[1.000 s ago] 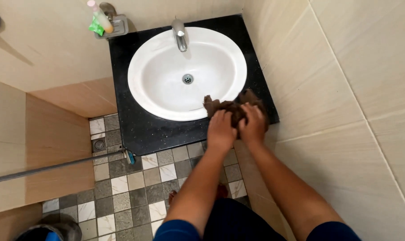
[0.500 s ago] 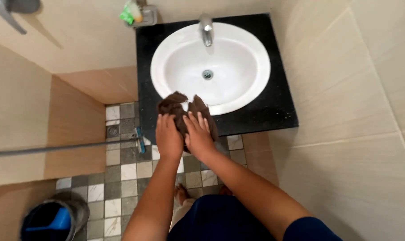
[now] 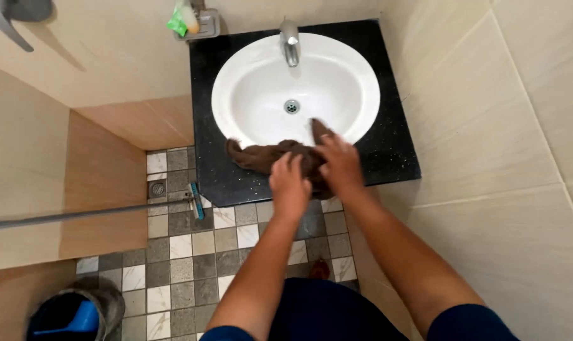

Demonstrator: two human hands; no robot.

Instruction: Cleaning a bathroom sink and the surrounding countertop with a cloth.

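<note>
A brown cloth (image 3: pixel 261 156) lies across the front rim of a white oval sink (image 3: pixel 261 95) set in a black speckled countertop (image 3: pixel 394 145). My left hand (image 3: pixel 289 184) presses on the cloth's middle near the counter's front edge. My right hand (image 3: pixel 339 161) grips the cloth's right end, where a corner pokes up over the basin rim. Both hands touch the cloth. A chrome tap (image 3: pixel 289 41) stands at the back of the sink, and the drain (image 3: pixel 291 106) shows in the basin.
A soap holder with a green item (image 3: pixel 195 20) hangs on the wall at the back left. Beige tiled walls close in on both sides. Below is a checked tile floor (image 3: pixel 192 252) with a floor drain (image 3: pixel 157 188), a long-handled brush (image 3: pixel 197 202) and a dark bucket (image 3: pixel 72 312).
My hands have slid the cloth along the front of the sink, from the right corner a second ago towards the middle. The cloth now lies spread wider to the left over the rim.
</note>
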